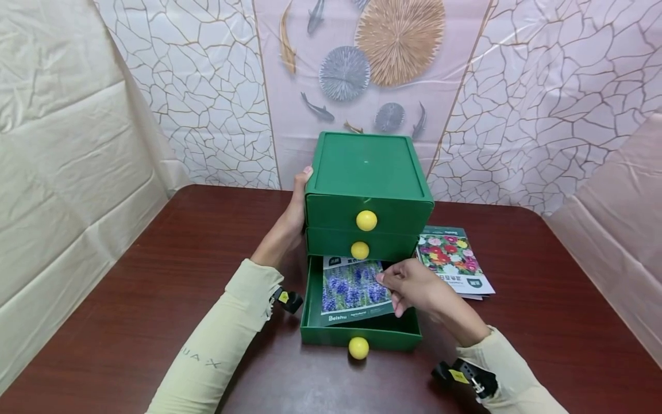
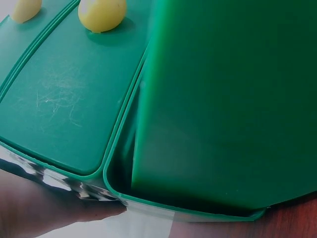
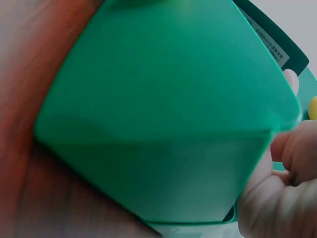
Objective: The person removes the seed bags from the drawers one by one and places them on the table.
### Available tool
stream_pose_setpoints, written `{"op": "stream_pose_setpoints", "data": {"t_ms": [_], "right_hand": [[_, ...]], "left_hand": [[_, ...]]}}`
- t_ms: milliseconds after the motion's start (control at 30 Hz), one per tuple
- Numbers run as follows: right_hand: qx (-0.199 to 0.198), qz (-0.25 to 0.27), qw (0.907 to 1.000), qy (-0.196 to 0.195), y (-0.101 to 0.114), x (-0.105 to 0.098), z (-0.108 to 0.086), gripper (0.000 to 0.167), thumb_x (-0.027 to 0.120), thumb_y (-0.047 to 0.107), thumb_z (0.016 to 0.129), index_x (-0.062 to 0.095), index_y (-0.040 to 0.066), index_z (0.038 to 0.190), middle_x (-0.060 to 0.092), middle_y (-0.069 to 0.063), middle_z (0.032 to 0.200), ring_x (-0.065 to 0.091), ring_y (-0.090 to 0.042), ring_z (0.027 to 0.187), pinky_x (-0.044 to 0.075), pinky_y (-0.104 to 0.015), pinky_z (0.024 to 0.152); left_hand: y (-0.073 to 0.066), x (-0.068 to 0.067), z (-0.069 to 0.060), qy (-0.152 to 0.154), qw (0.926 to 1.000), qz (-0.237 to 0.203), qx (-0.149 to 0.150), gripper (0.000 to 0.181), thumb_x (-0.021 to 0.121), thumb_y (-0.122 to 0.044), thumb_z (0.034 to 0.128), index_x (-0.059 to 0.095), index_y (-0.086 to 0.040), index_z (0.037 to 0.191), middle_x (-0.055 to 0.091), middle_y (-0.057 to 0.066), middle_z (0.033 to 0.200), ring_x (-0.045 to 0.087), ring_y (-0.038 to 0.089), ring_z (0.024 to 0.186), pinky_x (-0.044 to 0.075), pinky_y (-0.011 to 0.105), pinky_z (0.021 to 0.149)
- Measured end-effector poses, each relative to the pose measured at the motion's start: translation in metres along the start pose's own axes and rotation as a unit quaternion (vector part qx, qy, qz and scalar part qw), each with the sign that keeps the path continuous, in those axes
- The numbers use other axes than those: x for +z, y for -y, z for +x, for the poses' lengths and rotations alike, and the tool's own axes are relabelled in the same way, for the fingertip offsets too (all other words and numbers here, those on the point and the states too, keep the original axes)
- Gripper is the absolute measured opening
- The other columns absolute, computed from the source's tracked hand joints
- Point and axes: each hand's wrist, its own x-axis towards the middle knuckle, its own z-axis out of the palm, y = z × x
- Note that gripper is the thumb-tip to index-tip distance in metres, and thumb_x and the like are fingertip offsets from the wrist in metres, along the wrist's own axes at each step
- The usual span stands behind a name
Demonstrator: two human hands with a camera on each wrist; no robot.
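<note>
A green three-drawer box [image 1: 367,164] with yellow knobs stands on the table, its bottom drawer [image 1: 362,338] pulled out. In that drawer lies a seed packet [image 1: 354,287] printed with purple flowers, its front edge raised at a slant. My right hand [image 1: 414,284] pinches the packet's right edge between thumb and fingers, over the drawer. Against the box's left side rests my left hand [image 1: 296,210], its fingertips near the top edge. The left wrist view shows part of that hand [image 2: 54,208] beside the box. Drawer walls hide most of the right wrist view.
Right of the box lies a small stack of seed packets [image 1: 450,259], the top one showing mixed bright flowers. Two upper drawers with yellow knobs [image 1: 366,221] are closed. A patterned curtain [image 1: 207,86] hangs behind the dark red table [image 1: 207,241].
</note>
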Motion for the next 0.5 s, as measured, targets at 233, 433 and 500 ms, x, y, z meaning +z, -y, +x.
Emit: {"op": "stream_pose_setpoints", "data": {"t_ms": [233,433,500], "right_hand": [[-0.015,-0.001,0.9999,-0.003,-0.008,-0.006,-0.009,0.035,0.051,0.015,0.112,0.063,-0.014,0.127,0.054,-0.002,0.064,0.055,-0.008,0.047,0.051,-0.022,0.052],[-0.022,-0.016,0.9996,-0.007,-0.010,-0.012,-0.014,0.037,0.051,0.017,0.112,0.063,-0.014,0.131,0.051,-0.001,0.062,0.053,-0.009,0.044,0.047,-0.023,0.052],[-0.021,-0.015,0.9996,-0.007,-0.010,-0.013,-0.015,0.037,0.051,0.016,0.112,0.064,-0.013,0.130,0.051,0.000,0.062,0.053,-0.009,0.044,0.047,-0.023,0.051]], "left_hand": [[-0.001,0.001,0.000,-0.004,1.0000,-0.006,0.003,0.081,0.021,-0.072,0.0987,0.016,-0.032,0.169,0.039,0.011,0.150,0.045,0.024,0.122,0.033,0.046,0.111],[-0.001,0.000,0.000,-0.005,0.9999,-0.010,-0.002,0.083,0.022,-0.073,0.0972,0.015,-0.032,0.169,0.037,0.011,0.152,0.042,0.025,0.126,0.031,0.047,0.113],[0.000,0.000,0.000,-0.002,1.0000,-0.008,-0.003,0.084,0.022,-0.073,0.0974,0.012,-0.033,0.170,0.033,0.009,0.156,0.040,0.025,0.129,0.030,0.048,0.115]]}}
